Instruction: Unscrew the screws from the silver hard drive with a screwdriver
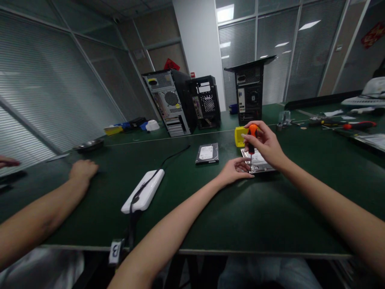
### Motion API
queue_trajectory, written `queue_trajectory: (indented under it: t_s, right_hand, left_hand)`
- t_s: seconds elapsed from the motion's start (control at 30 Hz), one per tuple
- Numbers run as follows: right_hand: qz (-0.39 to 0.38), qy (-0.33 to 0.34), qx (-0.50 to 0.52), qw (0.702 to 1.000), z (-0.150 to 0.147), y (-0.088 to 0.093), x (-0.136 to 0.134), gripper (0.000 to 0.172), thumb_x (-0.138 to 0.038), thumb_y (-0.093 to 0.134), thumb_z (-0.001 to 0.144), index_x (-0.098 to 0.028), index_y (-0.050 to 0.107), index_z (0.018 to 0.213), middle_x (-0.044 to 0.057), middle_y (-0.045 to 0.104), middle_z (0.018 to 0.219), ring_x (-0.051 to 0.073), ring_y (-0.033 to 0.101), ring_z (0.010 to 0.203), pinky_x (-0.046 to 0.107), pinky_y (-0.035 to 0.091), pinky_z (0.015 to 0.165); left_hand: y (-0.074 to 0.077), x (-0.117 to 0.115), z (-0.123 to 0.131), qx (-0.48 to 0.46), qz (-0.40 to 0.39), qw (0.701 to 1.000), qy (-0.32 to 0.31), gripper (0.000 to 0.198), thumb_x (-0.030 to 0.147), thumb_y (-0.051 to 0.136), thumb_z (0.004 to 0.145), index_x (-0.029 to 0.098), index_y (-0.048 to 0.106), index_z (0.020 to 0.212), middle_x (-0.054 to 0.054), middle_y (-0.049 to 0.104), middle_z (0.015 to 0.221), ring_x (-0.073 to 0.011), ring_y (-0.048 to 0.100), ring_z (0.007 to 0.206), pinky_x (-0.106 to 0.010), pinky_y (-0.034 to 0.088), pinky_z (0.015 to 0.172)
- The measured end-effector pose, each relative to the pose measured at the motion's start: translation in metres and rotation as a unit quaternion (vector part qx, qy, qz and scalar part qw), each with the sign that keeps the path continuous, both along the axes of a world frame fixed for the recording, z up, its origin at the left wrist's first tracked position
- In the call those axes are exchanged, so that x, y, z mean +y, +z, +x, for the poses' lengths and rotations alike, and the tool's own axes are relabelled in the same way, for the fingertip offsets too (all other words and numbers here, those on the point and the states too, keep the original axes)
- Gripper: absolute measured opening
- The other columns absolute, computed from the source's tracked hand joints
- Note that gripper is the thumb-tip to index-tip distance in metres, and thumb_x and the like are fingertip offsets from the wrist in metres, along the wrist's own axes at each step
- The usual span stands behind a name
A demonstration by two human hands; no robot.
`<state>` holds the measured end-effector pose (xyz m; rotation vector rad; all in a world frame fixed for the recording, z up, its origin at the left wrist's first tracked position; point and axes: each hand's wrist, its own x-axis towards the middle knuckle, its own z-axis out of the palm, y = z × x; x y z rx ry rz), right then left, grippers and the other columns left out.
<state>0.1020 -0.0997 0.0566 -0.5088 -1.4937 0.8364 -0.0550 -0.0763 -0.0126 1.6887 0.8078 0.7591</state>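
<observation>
An orange and black screwdriver point(252, 145) stands upright in my right hand point(264, 142), its fingers wrapped round the handle. The shaft points down at the near left corner of a silver hard drive point(261, 162), which lies flat on the green table point(234, 216). My left hand point(235, 170) is at the drive's left edge, fingers curled against it and thumb along the near side. Just behind the drive is a yellow block-shaped object point(240, 137). A second hard drive point(207, 153), label up, lies to the left.
A white power bank point(144, 190) with a black cable lies left of my left forearm. Another person's arm point(54, 204) rests at far left. Computer cases point(177, 102) stand at the back. Red-handled tools point(359, 125) lie at right.
</observation>
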Motion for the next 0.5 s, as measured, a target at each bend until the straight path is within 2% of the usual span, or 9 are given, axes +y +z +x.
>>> queue_trajectory:
  t_s: [0.13, 0.33, 0.5]
  right_hand:
    - [0.003, 0.007, 0.014, 1.000, 0.0006, -0.0006, 0.0021, 0.025, -0.027, 0.063, 0.081, -0.024, 0.045, 0.098, -0.003, 0.053, 0.075, 0.009, 0.057, 0.055, 0.023, 0.045, 0.049]
    - [0.023, 0.021, -0.012, 0.999, -0.0017, -0.0010, -0.0023, 0.028, -0.026, 0.057, 0.087, -0.027, 0.044, 0.112, -0.003, 0.046, 0.070, 0.009, 0.047, 0.052, 0.024, 0.038, 0.047]
    - [0.002, 0.062, -0.003, 0.998, -0.0036, -0.0021, -0.0015, 0.025, -0.033, 0.052, 0.090, -0.027, 0.046, 0.113, -0.004, 0.042, 0.068, 0.008, 0.041, 0.050, 0.023, 0.034, 0.046]
  left_hand:
    - [-0.0005, -0.0002, -0.0001, 0.002, 0.013, 1.000, -0.002, 0.071, 0.019, 0.085, 0.056, 0.010, 0.059, 0.121, -0.003, 0.061, 0.083, -0.0108, 0.057, 0.073, -0.022, 0.043, 0.065]
    - [0.0020, -0.0031, -0.0001, 0.013, 0.032, 0.999, 0.006, 0.065, 0.020, 0.084, 0.058, 0.009, 0.060, 0.118, -0.003, 0.062, 0.082, -0.0096, 0.055, 0.071, -0.021, 0.042, 0.063]
    - [0.0013, -0.0026, 0.0003, 0.018, 0.036, 0.999, 0.008, 0.067, 0.022, 0.085, 0.057, 0.010, 0.061, 0.118, -0.004, 0.063, 0.083, -0.0106, 0.057, 0.070, -0.022, 0.043, 0.063]
